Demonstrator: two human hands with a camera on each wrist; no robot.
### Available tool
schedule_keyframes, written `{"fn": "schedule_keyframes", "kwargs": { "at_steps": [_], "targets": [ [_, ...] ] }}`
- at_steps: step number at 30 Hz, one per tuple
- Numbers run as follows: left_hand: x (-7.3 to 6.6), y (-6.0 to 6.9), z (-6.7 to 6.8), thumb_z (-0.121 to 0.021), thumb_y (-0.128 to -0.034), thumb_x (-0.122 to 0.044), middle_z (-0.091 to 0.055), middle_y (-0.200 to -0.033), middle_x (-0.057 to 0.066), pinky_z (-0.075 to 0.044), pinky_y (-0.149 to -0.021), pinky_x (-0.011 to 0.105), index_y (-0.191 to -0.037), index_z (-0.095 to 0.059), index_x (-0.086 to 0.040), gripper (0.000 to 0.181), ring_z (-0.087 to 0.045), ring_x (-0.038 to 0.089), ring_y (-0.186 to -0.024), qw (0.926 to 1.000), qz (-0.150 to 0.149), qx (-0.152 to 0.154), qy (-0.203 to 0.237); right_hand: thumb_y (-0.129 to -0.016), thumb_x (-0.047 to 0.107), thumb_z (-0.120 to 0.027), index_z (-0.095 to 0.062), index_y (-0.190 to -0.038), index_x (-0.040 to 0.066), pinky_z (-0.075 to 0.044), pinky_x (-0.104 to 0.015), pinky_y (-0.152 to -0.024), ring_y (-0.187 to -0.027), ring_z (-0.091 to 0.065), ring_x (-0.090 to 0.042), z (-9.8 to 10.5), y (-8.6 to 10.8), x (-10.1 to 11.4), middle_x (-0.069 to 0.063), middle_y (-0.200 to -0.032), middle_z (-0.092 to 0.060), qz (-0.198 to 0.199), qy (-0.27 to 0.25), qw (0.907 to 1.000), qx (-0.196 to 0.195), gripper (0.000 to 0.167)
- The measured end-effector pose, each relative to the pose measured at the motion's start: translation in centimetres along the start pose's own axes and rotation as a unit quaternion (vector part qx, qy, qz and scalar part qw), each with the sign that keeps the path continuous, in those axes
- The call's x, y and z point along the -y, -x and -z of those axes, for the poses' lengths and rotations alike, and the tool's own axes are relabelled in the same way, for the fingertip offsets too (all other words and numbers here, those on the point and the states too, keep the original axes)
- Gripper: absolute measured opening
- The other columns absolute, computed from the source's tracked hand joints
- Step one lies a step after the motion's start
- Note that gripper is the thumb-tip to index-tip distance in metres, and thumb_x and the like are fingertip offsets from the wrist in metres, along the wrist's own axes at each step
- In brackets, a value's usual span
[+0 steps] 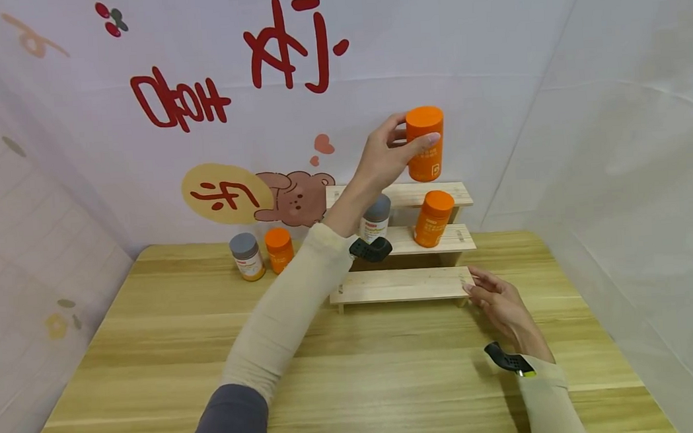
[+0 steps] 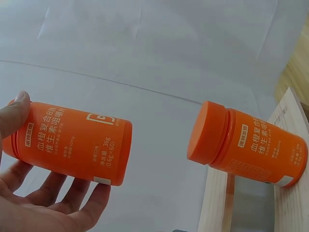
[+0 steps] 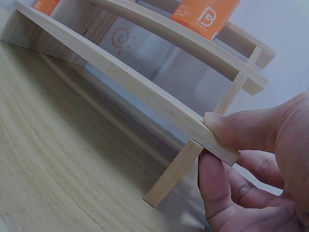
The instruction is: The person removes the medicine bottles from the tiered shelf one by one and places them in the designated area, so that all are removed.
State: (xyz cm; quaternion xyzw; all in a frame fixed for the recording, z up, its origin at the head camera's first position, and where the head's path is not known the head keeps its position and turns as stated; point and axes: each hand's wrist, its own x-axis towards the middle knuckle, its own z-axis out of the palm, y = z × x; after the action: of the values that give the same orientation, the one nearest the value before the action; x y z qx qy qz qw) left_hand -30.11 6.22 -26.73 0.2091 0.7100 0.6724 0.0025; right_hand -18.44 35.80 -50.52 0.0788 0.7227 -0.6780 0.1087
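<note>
My left hand grips an orange supplement bottle in the air, above the top step of a small wooden tiered rack. In the left wrist view this bottle lies across the thumb and curled fingers. A second orange bottle stands on the middle step, at its right end. Left of it on that step is a grey-capped bottle, partly hidden by my left arm. My right hand pinches the right end of the lowest step between thumb and fingers.
On the table, left of the rack, stand another grey-capped bottle and an orange bottle, the latter close to my left sleeve. A white printed curtain hangs behind the rack and along the sides.
</note>
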Motion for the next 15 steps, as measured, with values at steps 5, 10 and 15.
{"fn": "schedule_keyframes", "kwargs": {
  "at_steps": [5, 10, 15],
  "targets": [
    [-0.6, 1.0, 0.5, -0.076, -0.0942, -0.035, -0.063, -0.136, -0.001, -0.056, -0.099, 0.035, -0.144, -0.055, -0.028, 0.055, -0.062, 0.016, -0.12, 0.9998, -0.005, 0.007, 0.015, -0.1, 0.022, -0.069, -0.03, -0.162, 0.01, -0.055, -0.02, -0.087, -0.101, -0.059, -0.002, 0.0, 0.0, -0.1, 0.011, -0.124, -0.055, 0.002, -0.009, 1.0, 0.001, 0.074],
    [-1.0, 2.2, 1.4, -0.076, -0.0942, -0.033, -0.064, -0.133, -0.001, -0.055, -0.099, 0.036, -0.143, -0.056, -0.029, 0.053, -0.063, 0.016, -0.119, 0.9996, -0.009, 0.008, 0.027, -0.1, 0.021, -0.068, -0.028, -0.162, 0.007, -0.054, -0.02, -0.089, -0.103, -0.06, -0.002, 0.0, 0.0, 0.0, 0.01, -0.121, -0.058, 0.004, -0.026, 0.9996, 0.003, 0.075],
    [-1.2, 3.3, 2.5, -0.075, -0.0953, -0.029, -0.065, -0.132, 0.002, -0.056, -0.099, 0.035, -0.143, -0.056, -0.027, 0.052, -0.065, 0.019, -0.117, 0.9994, -0.022, 0.008, 0.026, -0.1, 0.023, -0.069, -0.028, -0.162, 0.007, -0.053, -0.02, -0.09, -0.104, -0.059, -0.001, -0.1, -0.1, 0.1, 0.01, -0.123, -0.054, 0.0, -0.02, 0.9998, 0.002, 0.076]
  ]
}}
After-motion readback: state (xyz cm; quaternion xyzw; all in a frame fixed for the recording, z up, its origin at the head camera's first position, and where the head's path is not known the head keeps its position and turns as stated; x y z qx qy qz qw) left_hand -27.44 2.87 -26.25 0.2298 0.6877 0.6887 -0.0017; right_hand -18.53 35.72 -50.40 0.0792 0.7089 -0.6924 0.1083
